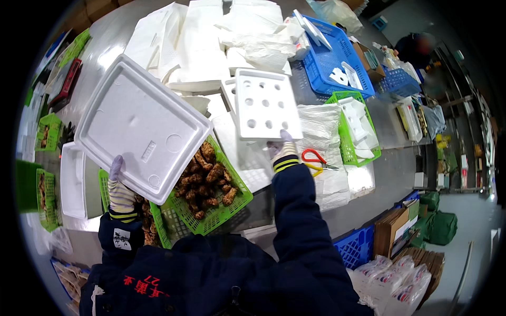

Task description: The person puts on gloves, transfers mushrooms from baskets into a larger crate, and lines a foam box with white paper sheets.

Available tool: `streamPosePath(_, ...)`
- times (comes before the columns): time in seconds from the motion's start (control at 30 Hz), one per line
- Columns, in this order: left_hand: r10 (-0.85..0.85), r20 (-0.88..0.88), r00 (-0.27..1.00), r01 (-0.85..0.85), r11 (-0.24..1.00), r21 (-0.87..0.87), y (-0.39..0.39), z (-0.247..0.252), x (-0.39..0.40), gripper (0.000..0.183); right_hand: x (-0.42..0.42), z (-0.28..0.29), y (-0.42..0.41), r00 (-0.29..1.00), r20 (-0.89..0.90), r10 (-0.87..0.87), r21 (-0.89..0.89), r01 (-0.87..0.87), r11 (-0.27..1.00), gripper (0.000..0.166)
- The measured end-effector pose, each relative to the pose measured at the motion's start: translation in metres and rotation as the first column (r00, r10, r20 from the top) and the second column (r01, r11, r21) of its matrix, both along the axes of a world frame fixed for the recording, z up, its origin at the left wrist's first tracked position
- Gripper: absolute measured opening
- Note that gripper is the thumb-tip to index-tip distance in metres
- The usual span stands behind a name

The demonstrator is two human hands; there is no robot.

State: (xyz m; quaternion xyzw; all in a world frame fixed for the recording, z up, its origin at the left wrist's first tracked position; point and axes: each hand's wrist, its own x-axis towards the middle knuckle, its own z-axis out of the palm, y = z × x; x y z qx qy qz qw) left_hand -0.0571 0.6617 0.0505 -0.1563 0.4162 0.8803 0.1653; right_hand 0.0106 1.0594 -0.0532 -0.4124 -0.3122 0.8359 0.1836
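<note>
My left hand [117,185], in a striped glove, grips the lower edge of a white foam lid [138,114], which is tilted over part of a green plastic basket. My right hand [282,147], also gloved, holds the near edge of a white foam tray [265,93] with rows of round holes. Between the hands, the green basket [221,215] holds brown, knobbly mushrooms [205,177], perhaps matsutake or truffles. A second green basket [156,221] with similar pieces is partly hidden by my left arm. Red and yellow-handled pliers or snips [316,160] lie right of my right hand on white paper towels [324,118].
White paper stacks [201,47] cover the back of the metal table. A blue crate [336,51] and a green basket with foam pieces [357,126] stand right. A white foam box [74,181] and a red-edged device [66,85] are left. Another person [413,47] is far back right.
</note>
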Motion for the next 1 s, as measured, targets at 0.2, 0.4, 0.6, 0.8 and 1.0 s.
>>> streamPosePath(0.2, 0.085, -0.03, 0.996, -0.087, 0.993, -0.079, -0.001, 0.002, 0.016, 0.046, -0.011, 0.035, 0.056, 0.975, 0.176, 0.139, 0.03, -0.147, 0.989, 0.033)
streamPosePath(0.4, 0.127, 0.049, 0.991, -0.127, 0.992, -0.008, -0.05, -0.034, 0.02, 0.037, -0.002, 0.017, 0.056, 0.781, 0.534, 0.323, 0.153, -0.465, 0.872, 0.044)
streamPosePath(0.6, 0.185, 0.07, 0.98, -0.18, 0.981, -0.079, -0.06, -0.033, 0.035, 0.041, -0.053, -0.006, 0.118, 0.878, 0.479, -0.014, 0.873, -0.475, 0.106, 0.079)
streamPosePath(0.8, 0.211, 0.0, 0.978, -0.21, 0.973, -0.098, -0.043, -0.016, 0.048, 0.048, -0.14, -0.01, 0.118, 0.47, 0.879, 0.079, 0.468, -0.883, 0.048, 0.123)
streamPosePath(1.0, 0.201, -0.003, 0.98, -0.2, 0.973, -0.112, -0.064, -0.023, 0.053, 0.048, -0.15, -0.032, 0.152, 0.705, 0.547, 0.452, 0.68, -0.689, 0.252, 0.067)
